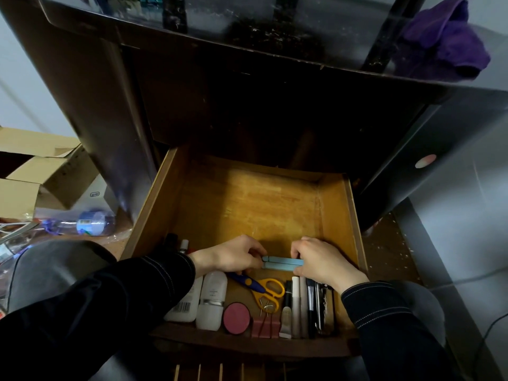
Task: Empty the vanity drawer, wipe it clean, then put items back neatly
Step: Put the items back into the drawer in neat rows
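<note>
Drawer (pixel 354 229) pulled open, items in row along front edge: white bottles (pixel 211 298), pink round compact (pixel 236 318), yellow-handled scissors (pixel 264 290), upright-laid tubes and brushes (pixel 310 306). Just behind row: pair of blue sticks (pixel 283 264) lying crosswise on drawer floor. Left hand (pixel 233 255) pinches left end, right hand (pixel 324 259) grips right end. Back half of drawer floor bare wood. Farther up: purple cloth (pixel 445 39) on vanity top, right side.

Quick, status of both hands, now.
Left hand: pinches the left end of the blue sticks.
Right hand: grips their right end.
</note>
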### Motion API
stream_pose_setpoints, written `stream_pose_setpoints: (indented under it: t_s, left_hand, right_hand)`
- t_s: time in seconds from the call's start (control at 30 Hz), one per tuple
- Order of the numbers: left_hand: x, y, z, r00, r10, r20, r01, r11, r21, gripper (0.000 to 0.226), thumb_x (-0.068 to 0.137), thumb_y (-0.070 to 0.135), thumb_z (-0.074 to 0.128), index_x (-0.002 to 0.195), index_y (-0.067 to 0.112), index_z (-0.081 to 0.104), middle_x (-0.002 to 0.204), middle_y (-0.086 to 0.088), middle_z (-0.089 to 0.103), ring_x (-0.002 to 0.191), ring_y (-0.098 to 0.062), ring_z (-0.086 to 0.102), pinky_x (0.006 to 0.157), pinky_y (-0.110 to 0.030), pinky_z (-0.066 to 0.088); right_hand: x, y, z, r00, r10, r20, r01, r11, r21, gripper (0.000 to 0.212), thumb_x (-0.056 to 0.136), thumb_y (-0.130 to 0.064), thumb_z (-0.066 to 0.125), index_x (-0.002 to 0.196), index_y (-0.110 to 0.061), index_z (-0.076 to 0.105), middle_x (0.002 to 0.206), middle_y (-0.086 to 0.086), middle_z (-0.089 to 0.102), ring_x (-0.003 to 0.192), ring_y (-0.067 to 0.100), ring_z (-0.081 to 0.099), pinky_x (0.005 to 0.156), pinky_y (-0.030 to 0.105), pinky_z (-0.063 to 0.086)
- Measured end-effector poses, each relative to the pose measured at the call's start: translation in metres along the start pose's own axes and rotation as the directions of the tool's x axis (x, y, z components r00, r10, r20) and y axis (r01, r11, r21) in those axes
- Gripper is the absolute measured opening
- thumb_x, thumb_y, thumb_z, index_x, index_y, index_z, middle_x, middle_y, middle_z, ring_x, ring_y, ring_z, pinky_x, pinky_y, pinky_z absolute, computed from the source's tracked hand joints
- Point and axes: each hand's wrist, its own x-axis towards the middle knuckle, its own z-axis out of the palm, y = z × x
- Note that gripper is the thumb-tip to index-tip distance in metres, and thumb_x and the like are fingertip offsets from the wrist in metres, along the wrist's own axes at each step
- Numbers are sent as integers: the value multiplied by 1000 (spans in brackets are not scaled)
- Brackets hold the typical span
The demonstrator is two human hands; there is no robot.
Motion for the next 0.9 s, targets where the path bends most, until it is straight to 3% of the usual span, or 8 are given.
stream_pose_setpoints:
  t_s: [0.23, 0.33, 0.43, 0.53, 0.63, 0.73, 0.8, 0.9]
  left_hand:
    - [0, -1, -2, 1000, -7, -22, 7, 1000, -1, 38, 99, 15, 59, 137, 9, 56, 117, -21, 67, 78, -22, 62, 63, -27, 52]
    - [-3, -2, -4, 996, -6, -88, 5, 1000, -15, 34, 100, 13, 56, 133, 8, 59, 105, -15, 68, 72, -16, 61, 58, -24, 51]
    - [-11, 3, -12, 988, 13, -156, -17, 999, -27, 28, 100, 12, 56, 127, 9, 62, 98, -10, 67, 69, -13, 61, 54, -22, 49]
    - [-28, 15, -26, 962, 67, -263, -85, 995, -59, 22, 100, 12, 55, 119, 11, 66, 96, -5, 71, 72, -14, 65, 58, -26, 51]
    - [-52, 30, -43, 895, 141, -423, -202, 974, -102, 17, 101, 14, 55, 111, 15, 68, 96, -1, 72, 74, -16, 68, 61, -26, 54]
    - [-86, 54, -65, 769, 246, -590, -337, 940, -46, 16, 101, 15, 55, 108, 19, 68, 94, 1, 73, 76, -17, 70, 65, -34, 57]
    - [-109, 74, -86, 637, 307, -708, -419, 908, 16, 17, 101, 14, 55, 104, 23, 69, 88, 2, 73, 72, -17, 69, 63, -35, 57]
    - [-143, 103, -118, 430, 350, -832, -508, 856, 97, 18, 99, 17, 56, 101, 28, 70, 86, 8, 73, 70, -9, 67, 59, -21, 51]
  right_hand:
    - [-1, -2, -2, 1000, 13, 4, -14, 1000, 26, 19, 88, -25, 74, 102, -25, 60, 102, -9, 53, 83, 10, 54, 58, 21, 35]
    - [-3, -2, -4, 1000, 20, 12, -20, 999, 38, 18, 88, -25, 73, 100, -26, 59, 102, -9, 53, 81, 9, 52, 58, 21, 35]
    - [-9, -4, -10, 999, 30, 12, -31, 996, 79, 24, 91, -32, 70, 112, -24, 62, 113, -6, 57, 96, 13, 58, 75, 28, 50]
    - [-23, -8, -26, 995, 57, -84, -39, 978, 204, 35, 96, -37, 65, 128, -26, 59, 123, -8, 58, 105, 7, 57, 90, 29, 52]
    - [-43, -19, -51, 962, 81, -261, -8, 964, 268, 44, 98, -37, 61, 140, -31, 49, 127, -12, 55, 100, -1, 55, 86, 19, 51]
    - [-64, -44, -94, 836, 14, -549, 159, 951, 266, 42, 98, -38, 57, 139, -36, 48, 119, -21, 51, 93, -7, 53, 76, 13, 46]
    - [-73, -67, -137, 691, -40, -722, 316, 915, 252, 33, 97, -37, 54, 130, -40, 53, 108, -26, 51, 93, -5, 56, 71, 12, 45]
    - [-72, -98, -203, 432, -32, -901, 464, 865, 192, 20, 96, -26, 56, 114, -35, 61, 95, -24, 55, 83, 4, 59, 63, 11, 43]
